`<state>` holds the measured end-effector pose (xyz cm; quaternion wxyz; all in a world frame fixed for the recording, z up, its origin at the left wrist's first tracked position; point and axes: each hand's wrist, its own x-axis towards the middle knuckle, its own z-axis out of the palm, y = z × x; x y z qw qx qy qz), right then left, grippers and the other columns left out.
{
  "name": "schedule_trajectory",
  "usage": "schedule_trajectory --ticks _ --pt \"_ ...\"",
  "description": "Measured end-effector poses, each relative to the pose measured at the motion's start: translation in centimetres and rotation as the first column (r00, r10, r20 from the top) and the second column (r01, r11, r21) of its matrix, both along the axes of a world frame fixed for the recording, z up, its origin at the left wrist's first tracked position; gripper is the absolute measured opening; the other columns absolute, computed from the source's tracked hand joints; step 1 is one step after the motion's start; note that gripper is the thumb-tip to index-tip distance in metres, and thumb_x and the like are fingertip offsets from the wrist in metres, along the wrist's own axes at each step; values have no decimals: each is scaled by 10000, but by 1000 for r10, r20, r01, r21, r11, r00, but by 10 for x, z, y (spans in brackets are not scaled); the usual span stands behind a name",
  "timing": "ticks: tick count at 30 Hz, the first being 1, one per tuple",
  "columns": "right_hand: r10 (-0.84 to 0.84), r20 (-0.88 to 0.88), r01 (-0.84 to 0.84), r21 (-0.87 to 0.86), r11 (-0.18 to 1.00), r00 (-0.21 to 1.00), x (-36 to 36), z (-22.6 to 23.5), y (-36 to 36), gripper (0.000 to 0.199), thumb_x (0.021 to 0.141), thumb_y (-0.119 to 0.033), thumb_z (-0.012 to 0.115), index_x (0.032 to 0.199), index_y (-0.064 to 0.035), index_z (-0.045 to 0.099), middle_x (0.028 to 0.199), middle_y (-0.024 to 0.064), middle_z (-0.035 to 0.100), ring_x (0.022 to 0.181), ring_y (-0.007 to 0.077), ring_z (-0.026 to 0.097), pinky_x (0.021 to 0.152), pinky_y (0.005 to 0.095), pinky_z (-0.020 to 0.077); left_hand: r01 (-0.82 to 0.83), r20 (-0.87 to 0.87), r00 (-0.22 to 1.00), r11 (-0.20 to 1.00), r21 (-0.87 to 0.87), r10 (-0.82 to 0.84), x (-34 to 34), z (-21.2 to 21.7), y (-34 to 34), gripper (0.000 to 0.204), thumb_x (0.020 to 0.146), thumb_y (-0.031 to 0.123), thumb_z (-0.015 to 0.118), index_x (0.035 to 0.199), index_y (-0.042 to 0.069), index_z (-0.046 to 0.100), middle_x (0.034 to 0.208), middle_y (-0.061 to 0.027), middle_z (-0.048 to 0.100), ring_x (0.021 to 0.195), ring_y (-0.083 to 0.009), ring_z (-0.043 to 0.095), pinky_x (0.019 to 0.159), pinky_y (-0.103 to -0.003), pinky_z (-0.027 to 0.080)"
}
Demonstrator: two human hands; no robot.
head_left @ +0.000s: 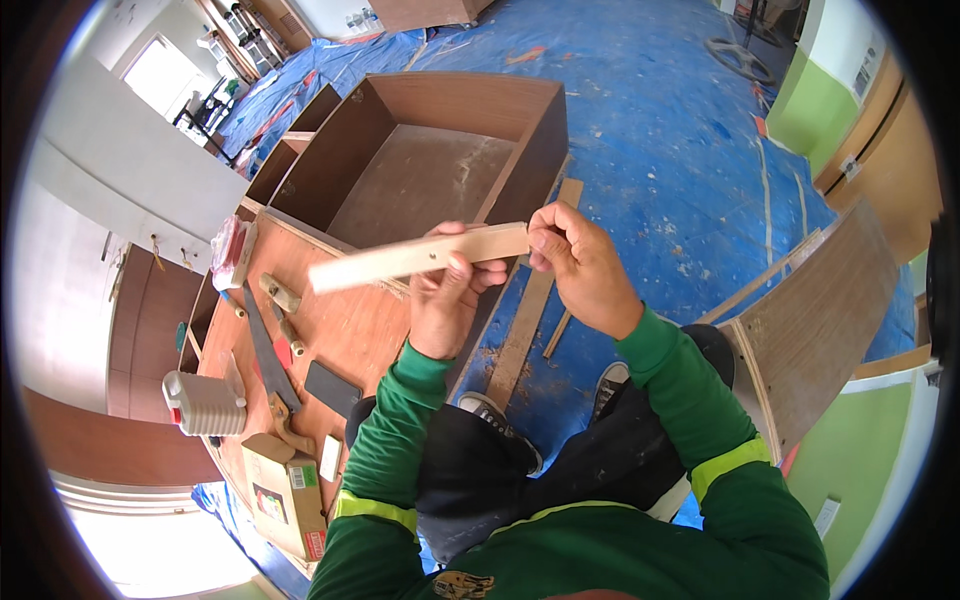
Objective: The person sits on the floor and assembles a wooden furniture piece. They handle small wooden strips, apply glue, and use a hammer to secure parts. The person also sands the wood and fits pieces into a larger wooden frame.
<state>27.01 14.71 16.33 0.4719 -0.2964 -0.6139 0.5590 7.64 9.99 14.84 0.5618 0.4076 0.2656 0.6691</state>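
- Centre frame, above the knees: a pale wooden strip [420,257] is held in the air by both hands, over the edge of a brown tabletop [340,330].
- Hidden: the middle of the strip's lower edge sits behind the left hand's fingers; its right end is covered by the right thumb and fingertips. Small items on the tabletop at 9 o'clock are hard to make out.
- Left hand [445,295]: fingers curled shut around the strip from below, thumb over its front face.
- Right hand [585,265]: fingers pressed together, pinching the strip's right end.
- Strip's long axis runs almost level, left end slightly lower, pointing toward 9 o'clock; right end toward 3 o'clock.
- Behind it at 12 o'clock: an open brown cabinet box [430,160] lying on a blue floor sheet [660,130].
- At 8 o'clock on the tabletop: a handsaw [268,360], a white ribbed container [205,403], a cardboard box [285,490].
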Motion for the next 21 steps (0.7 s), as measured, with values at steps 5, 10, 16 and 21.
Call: schedule_trajectory --ticks 5,10,16,21 --pt "228 8 -228 -16 974 974 20 12 4 85 1024 -42 558 1090 -23 609 937 49 629 863 132 623 765 299 534 -7 345 937 990 -138 55 -57 0 19 456 1057 433 572 1267 29 548 1094 -96 674 839 -151 677 736 -256 605" --pt "-263 255 174 325 930 930 29 10 15 130 969 -35 631 1098 -39 649 1036 102 639 971 212 651 794 361 529 -97 305 941 982 -163 144 -48 6 14 475 1026 446 628 1249 31 568 1063 -83 672 867 -157 661 744 -246 591" --pt "-248 341 59 479 876 907 0 15 -12 241 985 -198 684 1135 -21 620 949 119 635 865 256 650 742 387 520 -72 155 982 978 -196 103 -26 -3 10 487 1024 463 629 1240 29 579 1056 -94 683 819 -148 656 725 -248 574" --pt "-187 387 5 424 906 903 1 13 -14 255 976 -202 694 1098 0 599 942 142 628 827 293 648 724 397 513 -60 3 998 980 -188 62 -13 -6 9 495 1052 475 569 1249 21 574 1015 -89 690 839 -143 660 727 -273 570"
